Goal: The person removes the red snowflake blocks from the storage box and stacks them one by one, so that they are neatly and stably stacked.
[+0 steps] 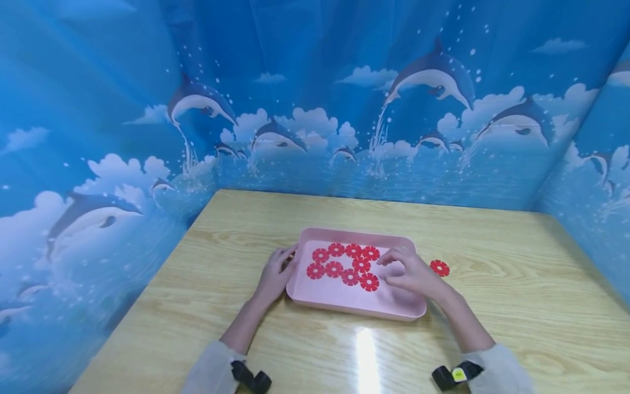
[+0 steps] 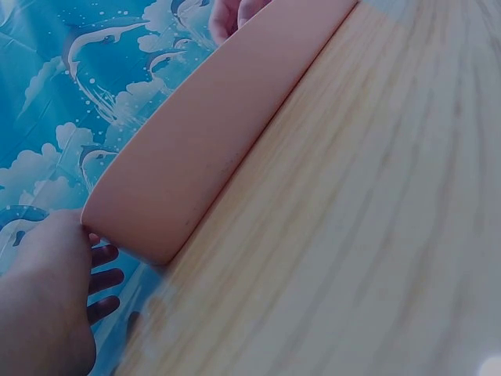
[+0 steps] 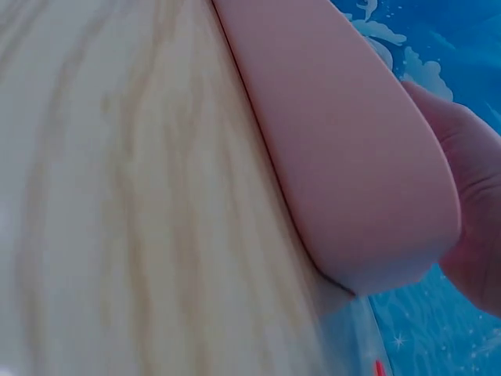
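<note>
A shallow pink tray point(image 1: 354, 307) rests on the wooden table. Several red notched discs point(image 1: 334, 268) lie flat inside it, arranged in touching rows. My left hand point(image 1: 276, 273) rests at the tray's left end, touching the outside of its wall with thumb and fingers. In the left wrist view, the fingers point(image 2: 106, 280) of that hand extend past the tray's end. Over the right part of the tray hovers my right hand point(image 1: 410, 272), its thumb and index finger apart with nothing visible between them. The tray wall point(image 3: 352, 149) hides its fingertips in the right wrist view.
One more red disc point(image 1: 439, 268) lies on the table point(image 1: 512, 273) to the right of the tray, near the right hand. A blue dolphin-print curtain point(image 1: 315, 109) hangs behind the table and along its sides.
</note>
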Demonstrator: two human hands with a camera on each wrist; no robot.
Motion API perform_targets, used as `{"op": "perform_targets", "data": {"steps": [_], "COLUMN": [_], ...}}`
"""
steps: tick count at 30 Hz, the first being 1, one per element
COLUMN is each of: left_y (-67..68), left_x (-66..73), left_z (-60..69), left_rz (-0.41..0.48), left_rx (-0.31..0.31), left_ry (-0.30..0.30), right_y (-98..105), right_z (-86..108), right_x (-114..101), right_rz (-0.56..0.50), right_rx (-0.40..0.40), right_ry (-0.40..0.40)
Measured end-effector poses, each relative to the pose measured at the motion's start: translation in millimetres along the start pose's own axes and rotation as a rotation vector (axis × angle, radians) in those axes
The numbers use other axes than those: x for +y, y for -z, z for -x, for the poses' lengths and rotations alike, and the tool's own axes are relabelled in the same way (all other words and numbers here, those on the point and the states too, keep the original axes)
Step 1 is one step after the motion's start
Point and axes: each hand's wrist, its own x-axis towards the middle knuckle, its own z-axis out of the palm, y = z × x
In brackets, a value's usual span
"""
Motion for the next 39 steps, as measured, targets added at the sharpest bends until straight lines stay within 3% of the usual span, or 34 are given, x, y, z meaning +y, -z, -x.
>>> {"op": "perform_targets", "data": {"steps": [4, 10, 16, 28, 39], "left_y": [-0.2, 0.5, 1.2, 0.8, 1.1], "left_x": [0.3, -1.4, 0.0, 1.3, 2.3], "left_z": [-0.6, 0.1, 0.0, -0.3, -0.6], "left_rz": [0.005, -0.010, 0.003, 0.009, 0.010], "left_rx": [-0.005, -0.008, -0.007, -0.005, -0.007], "left_ry": [-0.003, 0.008, 0.006, -0.005, 0.012], "right_y": [-6, -9, -10, -13, -14], "right_z": [-4.8, -8.7, -9.5, -8.5, -8.4], "right_x": [2, 6, 5, 3, 1], "right_rz": [-0.017, 0.025, 0.072, 0.227, 0.248], "right_rx": [-0.075, -0.104, -0.139, -0.160, -0.141], "right_ry": [0.012, 0.078, 0.054, 0.015, -0.015]}}
